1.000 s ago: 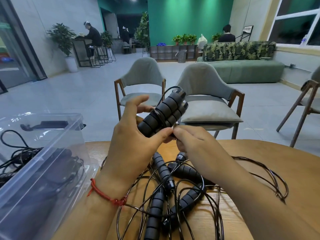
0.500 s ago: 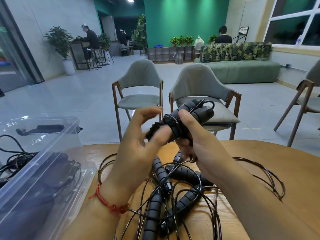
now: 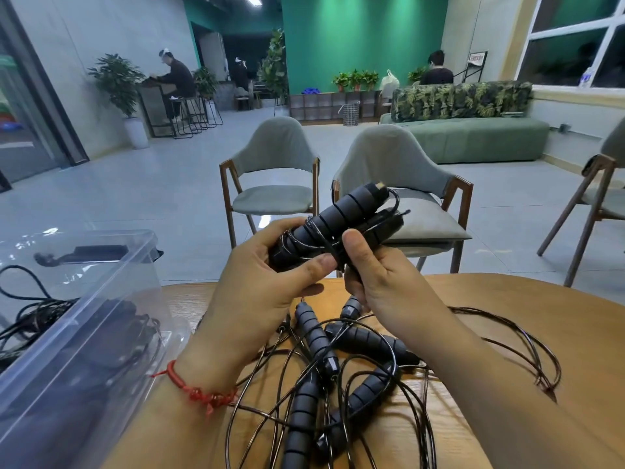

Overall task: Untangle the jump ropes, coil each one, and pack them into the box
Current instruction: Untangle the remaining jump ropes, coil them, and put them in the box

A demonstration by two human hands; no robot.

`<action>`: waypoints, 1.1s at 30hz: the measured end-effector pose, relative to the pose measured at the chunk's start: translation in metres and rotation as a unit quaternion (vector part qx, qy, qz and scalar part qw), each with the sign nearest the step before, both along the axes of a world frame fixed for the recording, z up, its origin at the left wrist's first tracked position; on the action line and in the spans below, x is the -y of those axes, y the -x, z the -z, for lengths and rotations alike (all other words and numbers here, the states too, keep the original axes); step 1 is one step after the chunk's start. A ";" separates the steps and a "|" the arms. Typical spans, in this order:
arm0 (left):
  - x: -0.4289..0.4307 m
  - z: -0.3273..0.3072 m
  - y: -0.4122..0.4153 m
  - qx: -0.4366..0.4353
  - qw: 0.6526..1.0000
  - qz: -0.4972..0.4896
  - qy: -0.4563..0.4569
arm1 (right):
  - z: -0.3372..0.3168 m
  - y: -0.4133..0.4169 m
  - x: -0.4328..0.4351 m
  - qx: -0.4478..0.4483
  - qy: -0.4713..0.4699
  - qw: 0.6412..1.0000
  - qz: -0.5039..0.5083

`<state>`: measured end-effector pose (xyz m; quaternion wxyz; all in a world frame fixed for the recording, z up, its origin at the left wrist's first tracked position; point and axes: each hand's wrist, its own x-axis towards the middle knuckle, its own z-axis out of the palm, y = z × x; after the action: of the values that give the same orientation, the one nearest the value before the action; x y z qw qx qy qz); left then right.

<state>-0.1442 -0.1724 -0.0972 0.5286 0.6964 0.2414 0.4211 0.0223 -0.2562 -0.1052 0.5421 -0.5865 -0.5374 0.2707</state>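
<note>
**Wooden table in a lounge: 1 bundled rope held above the tangle**

On the wooden table (image 3: 507, 316) lies a tangle of jump ropes (image 3: 338, 367). Above it, both hands hold 1 bundled jump rope (image 3: 341, 218), its 2 black handles side by side with cord wound around them. The left hand (image 3: 257, 282) curls round the lower end. The right hand (image 3: 375, 279) grips just beside it, thumb pressed on the cord. A clear box (image 3: 101, 316) stands at left. Writing on a distant sign (image 3: 477, 57) is too small to read.
</note>
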 end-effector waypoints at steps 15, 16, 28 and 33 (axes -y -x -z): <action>0.003 -0.002 -0.003 0.017 0.999 0.003 0.031 | 0.009 -0.001 -0.003 0.058 0.008 0.998 0.010; 0.001 -0.003 -0.001 0.014 0.999 0.002 0.035 | 0.010 0.000 -0.003 0.069 0.008 0.998 0.012; -0.001 -0.004 0.005 0.005 1.000 0.010 0.018 | 0.009 0.002 -0.003 0.136 0.013 0.989 0.058; 0.003 0.001 -0.001 -0.019 0.999 -0.004 -0.041 | 0.008 -0.002 0.000 0.161 -0.005 0.983 0.088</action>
<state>-0.1430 -0.1751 -0.0979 0.4933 0.7245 0.2361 0.4195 0.0246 -0.2563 -0.1130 0.4731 -0.6644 -0.5656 0.1216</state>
